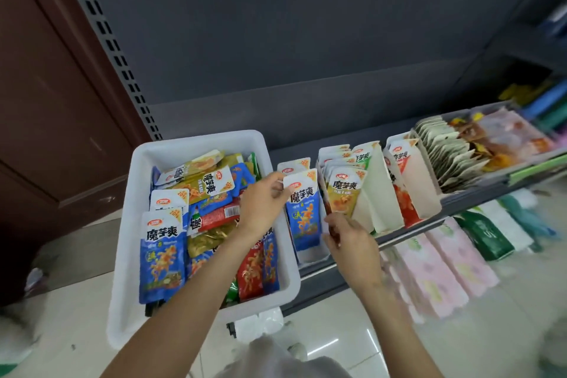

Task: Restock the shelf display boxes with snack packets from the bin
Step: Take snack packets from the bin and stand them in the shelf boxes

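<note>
A white plastic bin [135,224] at the left holds several mixed snack packets in blue, yellow, red and green. To its right, on the dark shelf, stand white display boxes. The leftmost display box [310,258] holds blue packets upright. My left hand [260,205] reaches over the bin's right rim and pinches the top left corner of the front blue packet [303,212]. My right hand [349,239] grips the front right edge of that box, fingers curled. The neighbouring display box [365,212] holds yellow packets [343,193].
Further right stands a box with red packets [408,181], then a tray of pale sachets [451,156]. The shelf edge [408,233] runs diagonally; packaged tissue packs [441,270] lie on the lower level. A brown door [52,101] is at the left, and glossy floor tiles [337,337] lie below.
</note>
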### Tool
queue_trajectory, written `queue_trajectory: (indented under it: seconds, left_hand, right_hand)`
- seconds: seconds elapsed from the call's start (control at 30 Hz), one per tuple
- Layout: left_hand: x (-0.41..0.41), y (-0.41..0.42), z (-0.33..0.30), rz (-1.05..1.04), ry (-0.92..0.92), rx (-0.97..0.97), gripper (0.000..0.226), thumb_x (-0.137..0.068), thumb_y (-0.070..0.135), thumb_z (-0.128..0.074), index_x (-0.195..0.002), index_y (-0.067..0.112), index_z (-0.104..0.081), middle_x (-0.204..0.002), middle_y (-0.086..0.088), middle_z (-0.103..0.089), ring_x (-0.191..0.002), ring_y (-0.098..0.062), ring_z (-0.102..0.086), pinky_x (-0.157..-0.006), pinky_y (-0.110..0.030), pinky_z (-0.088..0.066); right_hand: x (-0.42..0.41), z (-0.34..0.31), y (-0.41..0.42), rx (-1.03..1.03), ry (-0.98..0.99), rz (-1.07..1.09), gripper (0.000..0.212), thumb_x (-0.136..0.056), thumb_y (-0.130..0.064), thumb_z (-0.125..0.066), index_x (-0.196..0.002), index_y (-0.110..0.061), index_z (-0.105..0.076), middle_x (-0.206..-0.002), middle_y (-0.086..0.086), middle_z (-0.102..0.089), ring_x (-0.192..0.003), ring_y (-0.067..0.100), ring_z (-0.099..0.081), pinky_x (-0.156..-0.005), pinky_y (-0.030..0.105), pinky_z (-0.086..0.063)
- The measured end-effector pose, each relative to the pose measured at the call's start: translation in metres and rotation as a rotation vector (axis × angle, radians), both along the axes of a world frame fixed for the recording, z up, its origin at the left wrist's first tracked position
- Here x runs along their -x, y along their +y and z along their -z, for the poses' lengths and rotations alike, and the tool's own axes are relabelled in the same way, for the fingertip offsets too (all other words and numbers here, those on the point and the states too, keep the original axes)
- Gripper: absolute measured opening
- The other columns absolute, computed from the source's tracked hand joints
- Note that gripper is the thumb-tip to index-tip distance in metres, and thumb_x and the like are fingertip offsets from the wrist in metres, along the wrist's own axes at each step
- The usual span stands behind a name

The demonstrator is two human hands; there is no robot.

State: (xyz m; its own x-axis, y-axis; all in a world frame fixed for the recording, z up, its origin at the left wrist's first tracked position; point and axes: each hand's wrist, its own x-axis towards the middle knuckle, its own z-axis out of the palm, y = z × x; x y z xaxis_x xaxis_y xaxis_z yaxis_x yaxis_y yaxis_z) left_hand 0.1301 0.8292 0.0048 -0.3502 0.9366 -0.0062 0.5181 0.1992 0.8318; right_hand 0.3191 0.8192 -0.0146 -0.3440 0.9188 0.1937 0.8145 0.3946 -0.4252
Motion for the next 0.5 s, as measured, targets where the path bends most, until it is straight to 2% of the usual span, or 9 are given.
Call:
queue_trajectory:
  seconds: [0.13, 0.2, 0.27, 0.37, 0.43, 0.5]
  left_hand:
    - [-0.004, -0.001, 0.005, 0.050, 0.356, -0.044, 0.023, -0.088, 0.031, -0.063, -0.107, 0.019, -0.065, -0.093, 0.002, -0.071, -0.090, -0.013, -0.064, -0.070, -0.024, -0.048]
    - [-0.003, -0.002, 0.009, 0.090, 0.492, -0.093, 0.020, -0.087, 0.028, -0.064, -0.107, 0.024, -0.066, -0.099, 0.004, -0.067, -0.099, -0.014, -0.054, -0.075, -0.025, -0.044]
    - [0.001, -0.001, 0.013, 0.094, 0.503, -0.096, 0.023, -0.084, 0.025, -0.067, -0.108, 0.025, -0.067, -0.112, 0.004, -0.059, -0.107, -0.016, -0.046, -0.085, -0.026, -0.043]
    - [0.004, -0.002, 0.015, 0.064, 0.432, -0.071, 0.042, -0.081, 0.025, -0.071, -0.121, 0.022, -0.058, -0.127, 0.000, -0.047, -0.119, -0.017, -0.042, -0.099, -0.030, -0.042]
    - [0.005, -0.002, 0.015, 0.050, 0.401, -0.070, 0.051, -0.082, 0.023, -0.070, -0.128, 0.020, -0.050, -0.133, 0.000, -0.043, -0.122, -0.016, -0.043, -0.101, -0.030, -0.041]
    - [0.005, -0.001, 0.015, 0.036, 0.362, -0.049, 0.051, -0.084, 0.022, -0.067, -0.131, 0.018, -0.047, -0.135, 0.000, -0.044, -0.121, -0.016, -0.047, -0.097, -0.027, -0.042]
  right_hand:
    - [0.007, 0.004, 0.004, -0.005, -0.119, -0.203, 0.023, -0.075, -0.005, -0.073, -0.093, -0.018, -0.068, -0.084, 0.001, -0.069, -0.072, 0.022, -0.066, -0.052, 0.028, -0.049]
    - [0.015, 0.005, 0.007, 0.077, -0.273, -0.299, 0.023, -0.085, -0.009, -0.062, -0.105, -0.020, -0.067, -0.097, 0.002, -0.068, -0.085, 0.024, -0.066, -0.063, 0.030, -0.050]
    - [0.025, 0.006, 0.013, 0.161, -0.433, -0.359, 0.025, -0.092, -0.012, -0.051, -0.114, -0.019, -0.060, -0.109, 0.003, -0.065, -0.098, 0.024, -0.062, -0.075, 0.031, -0.048]
    - [0.040, 0.004, 0.019, 0.182, -0.612, -0.401, 0.024, -0.093, -0.009, -0.049, -0.115, -0.013, -0.056, -0.113, 0.007, -0.064, -0.104, 0.025, -0.060, -0.083, 0.033, -0.049]
    - [0.045, 0.006, 0.024, 0.188, -0.665, -0.419, 0.025, -0.093, -0.010, -0.052, -0.118, -0.011, -0.055, -0.117, 0.010, -0.062, -0.107, 0.026, -0.059, -0.086, 0.035, -0.050]
    - [0.045, 0.010, 0.026, 0.187, -0.643, -0.410, 0.038, -0.094, -0.014, -0.053, -0.131, -0.010, -0.047, -0.129, 0.009, -0.055, -0.122, 0.024, -0.050, -0.094, 0.033, -0.047]
